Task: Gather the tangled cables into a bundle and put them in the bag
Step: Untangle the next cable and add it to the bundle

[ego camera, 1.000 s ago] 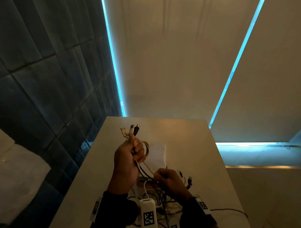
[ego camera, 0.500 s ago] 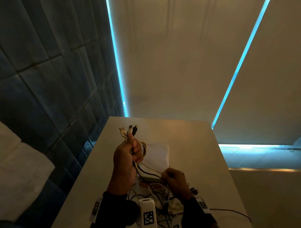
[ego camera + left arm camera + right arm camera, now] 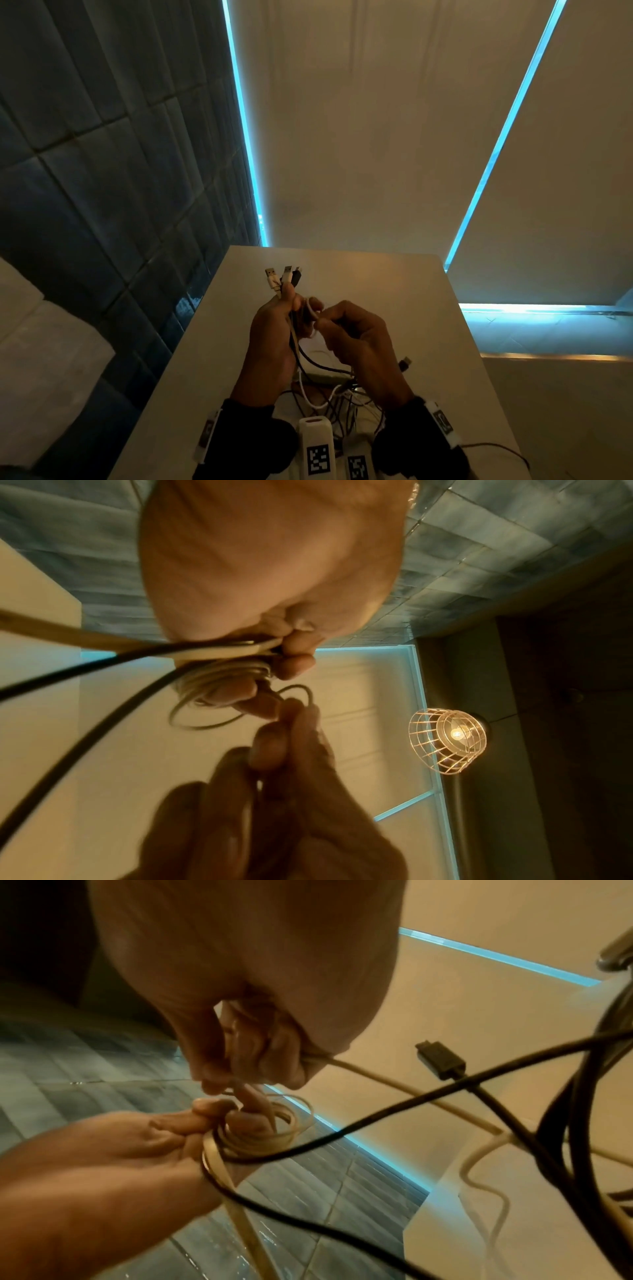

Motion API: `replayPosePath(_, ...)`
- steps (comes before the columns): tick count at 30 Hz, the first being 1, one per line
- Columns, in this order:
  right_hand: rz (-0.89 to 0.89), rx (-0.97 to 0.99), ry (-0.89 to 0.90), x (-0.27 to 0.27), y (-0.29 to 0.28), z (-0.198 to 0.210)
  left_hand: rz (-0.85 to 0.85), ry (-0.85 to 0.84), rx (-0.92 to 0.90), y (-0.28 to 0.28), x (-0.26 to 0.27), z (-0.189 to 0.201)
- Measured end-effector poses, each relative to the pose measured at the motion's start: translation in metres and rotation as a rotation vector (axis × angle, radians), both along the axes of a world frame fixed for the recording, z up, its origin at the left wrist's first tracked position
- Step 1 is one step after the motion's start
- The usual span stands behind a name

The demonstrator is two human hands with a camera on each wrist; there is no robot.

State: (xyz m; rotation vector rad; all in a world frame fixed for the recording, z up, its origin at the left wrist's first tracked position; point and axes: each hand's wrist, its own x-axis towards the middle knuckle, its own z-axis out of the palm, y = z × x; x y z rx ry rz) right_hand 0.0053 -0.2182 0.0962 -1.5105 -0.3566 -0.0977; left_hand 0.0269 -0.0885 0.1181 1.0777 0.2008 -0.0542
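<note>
head view: cables [image 3: 310, 359], light, limp, snag-prone, at lower centre above the tabletop [image 3: 428, 308]. left hand [image 3: 274, 339] clenches the plug ends; right hand [image 3: 363, 346] pinches a pale loop. best gripped mid-coil.

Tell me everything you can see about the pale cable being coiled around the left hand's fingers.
The pale cable is thin, cream-coloured and looks like smooth plastic. Several small loops of it are wound around the fingers of the left hand, which grips it with other cables. The right hand pinches its free length beside the coil. From there it trails down toward the tangle on the table. Which plug belongs to it cannot be told.
</note>
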Motion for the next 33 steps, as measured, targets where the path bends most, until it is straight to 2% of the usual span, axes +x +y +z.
replayPosePath(3,0.082,-0.041,0.075,-0.001,0.001,-0.003,-0.089,-0.017,-0.218,0.002,-0.002,0.004)
replayPosePath(7,0.076,-0.029,0.156,0.003,-0.005,-0.018,-0.048,-0.057,-0.341,0.006,0.002,0.007)
replayPosePath(13,0.091,-0.025,0.229,0.009,-0.006,-0.049,-0.021,-0.084,-0.303,0.003,0.0,0.005)
replayPosePath(19,0.011,-0.194,0.276,0.016,-0.014,-0.095,-0.012,-0.073,-0.269,0.005,0.001,0.002)
replayPosePath(24,-0.04,-0.259,0.247,0.021,-0.017,-0.107,-0.023,-0.087,-0.255,0.003,0.002,0.002)
replayPosePath(33,-0.09,-0.429,0.298,0.018,-0.039,-0.162,-0.026,-0.113,-0.24,0.013,0.003,0.005)
